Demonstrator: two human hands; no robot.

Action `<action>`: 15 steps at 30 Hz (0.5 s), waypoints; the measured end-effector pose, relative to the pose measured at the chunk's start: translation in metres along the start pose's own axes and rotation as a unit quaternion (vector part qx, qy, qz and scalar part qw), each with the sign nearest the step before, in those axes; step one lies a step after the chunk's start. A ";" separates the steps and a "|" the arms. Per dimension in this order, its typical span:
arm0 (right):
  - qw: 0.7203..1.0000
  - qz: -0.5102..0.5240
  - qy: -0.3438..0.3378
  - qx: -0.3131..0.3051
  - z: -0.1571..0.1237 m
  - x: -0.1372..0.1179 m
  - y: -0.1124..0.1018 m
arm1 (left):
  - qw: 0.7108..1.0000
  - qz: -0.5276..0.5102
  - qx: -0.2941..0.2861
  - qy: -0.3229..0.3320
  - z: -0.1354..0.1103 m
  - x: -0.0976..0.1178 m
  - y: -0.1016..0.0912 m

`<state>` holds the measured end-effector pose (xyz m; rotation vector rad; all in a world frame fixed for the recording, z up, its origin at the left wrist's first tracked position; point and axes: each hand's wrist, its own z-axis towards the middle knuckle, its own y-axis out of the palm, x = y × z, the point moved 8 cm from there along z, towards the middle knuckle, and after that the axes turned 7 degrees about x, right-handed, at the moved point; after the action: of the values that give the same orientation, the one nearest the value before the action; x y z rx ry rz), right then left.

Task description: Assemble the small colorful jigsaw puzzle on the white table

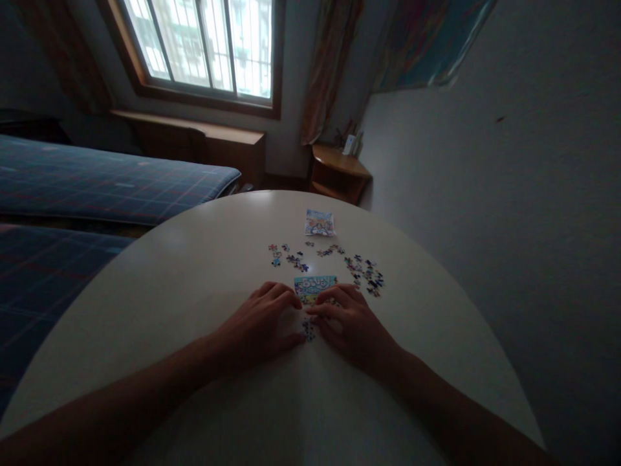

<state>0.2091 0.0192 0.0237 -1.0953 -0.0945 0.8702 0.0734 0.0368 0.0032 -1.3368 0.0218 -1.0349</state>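
My left hand rests on the round white table, thumb apart from the fingers. Its thumb tip touches the left edge of a small joined patch of jigsaw pieces. From the right, my right hand reaches in with its fingertips drawn together at the patch's upper edge, on a puzzle piece mostly covered by them. Just beyond the hands lies a colourful picture card, its lower right part hidden by my right fingers.
Loose puzzle pieces are heaped to the right, and several more pieces lie scattered beyond the card. Farther back sits a printed packet. A bed with a plaid mattress stands left of the table; a wall rises at the right.
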 end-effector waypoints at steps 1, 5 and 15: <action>1.000 -0.001 0.004 0.003 0.000 0.000 -0.001 | 1.000 0.002 0.002 -0.002 0.000 0.000 0.000; 1.000 -0.005 0.002 -0.002 -0.001 0.002 0.001 | 1.000 0.012 0.009 -0.009 -0.001 -0.001 0.002; 1.000 0.002 0.010 -0.015 -0.002 0.004 0.003 | 1.000 0.021 0.005 -0.002 -0.001 0.002 0.002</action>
<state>0.2113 0.0215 0.0192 -1.1322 -0.0880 0.8637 0.0748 0.0343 0.0026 -1.3239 0.0408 -0.9953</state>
